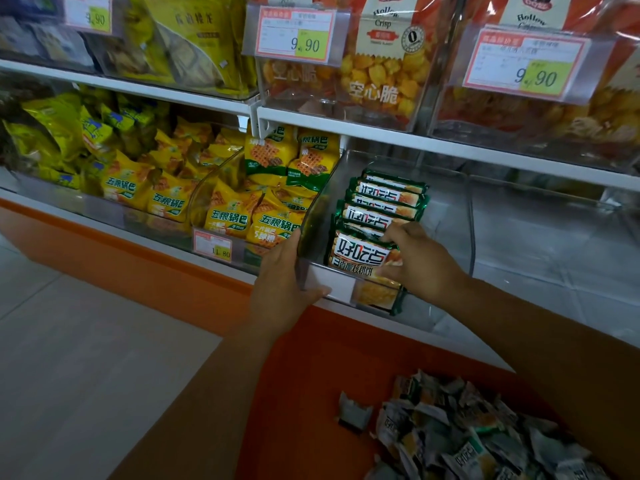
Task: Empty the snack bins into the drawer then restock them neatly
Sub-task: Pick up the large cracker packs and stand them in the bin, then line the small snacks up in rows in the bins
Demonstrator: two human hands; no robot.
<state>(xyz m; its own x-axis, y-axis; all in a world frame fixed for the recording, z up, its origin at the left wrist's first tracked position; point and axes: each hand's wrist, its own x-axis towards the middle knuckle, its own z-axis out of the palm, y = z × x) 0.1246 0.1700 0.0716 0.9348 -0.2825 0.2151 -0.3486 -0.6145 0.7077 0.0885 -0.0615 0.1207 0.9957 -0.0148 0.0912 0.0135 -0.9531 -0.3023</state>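
**Restocking under way at the snack shelf**

White shelving [450, 150] carries clear bins of snacks. Below it, the open orange drawer [304, 393] holds a loose heap of green packets [467, 438]. On the lowest shelf, one clear bin [311, 230] has a single row of green packets [381, 206] standing on edge along its left wall, with bare floor to the row's right.

The person's left hand [284, 282] grips the bin's front left corner, thumb lying across the front strip. The right hand [419, 261] pinches the front packet [360, 258], fingers curled over its top edge and thumb low on its face.

The restock looks to be at an early stage. With nothing bracing the row's right side, it could topple into the open space if the front packet is pushed or let go at a tilt. The bin's front overhangs the shelf lip, so a hard pull by the left hand could tip it toward the drawer. The yellow packets [239, 216] crowd the wall on the left, and the shelf above limits headroom.
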